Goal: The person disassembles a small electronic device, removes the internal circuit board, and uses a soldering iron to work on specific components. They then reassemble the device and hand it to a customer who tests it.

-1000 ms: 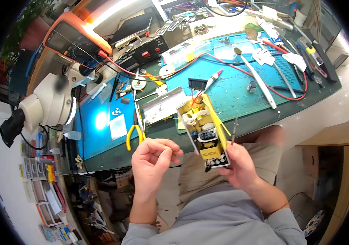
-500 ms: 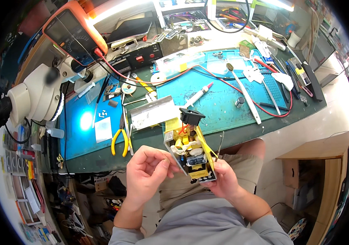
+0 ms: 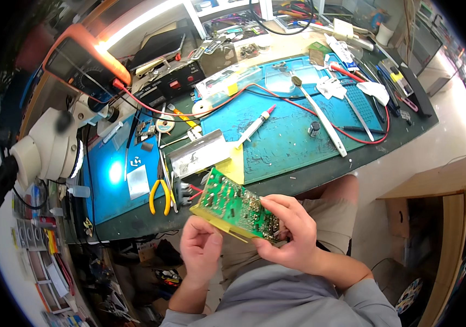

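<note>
A circuit board [image 3: 230,199] is tilted solder side up at the bench's front edge, with a yellow sheet [image 3: 211,217] along its lower edge. My right hand [image 3: 290,234] grips its right end, thumb below and fingers over the top. My left hand [image 3: 200,250] is curled at the lower left corner; whatever its fingers hold is hidden. Red wires [image 3: 195,192] lead from a dark socket [image 3: 182,197] just left of the board. Yellow-handled pliers [image 3: 159,199] lie left of that socket. A metal cover [image 3: 199,152] and another yellow sheet [image 3: 233,169] lie behind the board.
A microscope [image 3: 47,152] stands at the left, near an orange multimeter [image 3: 86,62]. The blue mat [image 3: 276,158] carries a syringe [image 3: 252,131], a white brush [image 3: 320,117] and red test leads [image 3: 353,136]. A dark instrument box [image 3: 167,82] sits behind, and a wooden cabinet [image 3: 424,185] stands at the lower right.
The board has been turned over from components up to green solder side up. My right hand has shifted to grip over it. The dark socket has swung down to the left.
</note>
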{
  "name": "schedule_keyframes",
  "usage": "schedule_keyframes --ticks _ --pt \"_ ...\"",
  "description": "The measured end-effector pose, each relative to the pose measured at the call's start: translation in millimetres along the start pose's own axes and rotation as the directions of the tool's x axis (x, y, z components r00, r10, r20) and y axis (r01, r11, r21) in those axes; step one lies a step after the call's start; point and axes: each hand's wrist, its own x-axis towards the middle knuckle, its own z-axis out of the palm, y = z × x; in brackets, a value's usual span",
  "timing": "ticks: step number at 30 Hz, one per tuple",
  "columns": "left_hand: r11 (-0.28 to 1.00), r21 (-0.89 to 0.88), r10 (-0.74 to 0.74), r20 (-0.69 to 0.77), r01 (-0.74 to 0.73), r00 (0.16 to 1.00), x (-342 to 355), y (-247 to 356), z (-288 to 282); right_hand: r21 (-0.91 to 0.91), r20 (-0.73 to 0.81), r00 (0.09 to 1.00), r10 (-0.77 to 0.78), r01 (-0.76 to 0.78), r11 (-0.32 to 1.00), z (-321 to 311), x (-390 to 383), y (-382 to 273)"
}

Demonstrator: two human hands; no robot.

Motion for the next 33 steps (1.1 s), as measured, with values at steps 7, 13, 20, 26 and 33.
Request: schedule_keyframes --ticks 7,13,20,26,33 --pt "0.977 -0.210 0.028 0.028 -0.021 0.999 -3.0 -17.2 1.7 -0.364 0.048 0.985 -0.165 0.171 0.916 -3.0 -4.3 1.5" --pt "0.973 -0.231 0.006 0.021 -0.001 1.000 -4.1 -18.6 1.4 -0.399 0.072 0.970 -0.234 0.242 0.885 -5.5 -3.6 2.1" --pt "0.975 -0.220 0.028 0.045 -0.018 0.999 -3.8 -21.1 0.4 -0.384 0.086 0.975 -0.204 0.221 0.897 -7.5 -3.2 2.6" --pt "0.988 -0.153 0.008 0.052 0.000 0.999 -0.6 -17.5 -1.5 -0.384 0.051 0.988 -0.147 0.155 0.910 -10.5 1.6 0.8" --pt "0.991 0.136 0.018 -0.160 0.003 0.987 13.0 10.5 -16.5 -0.685 0.009 0.978 -0.208 0.157 0.711 -43.5 35.3 0.1"
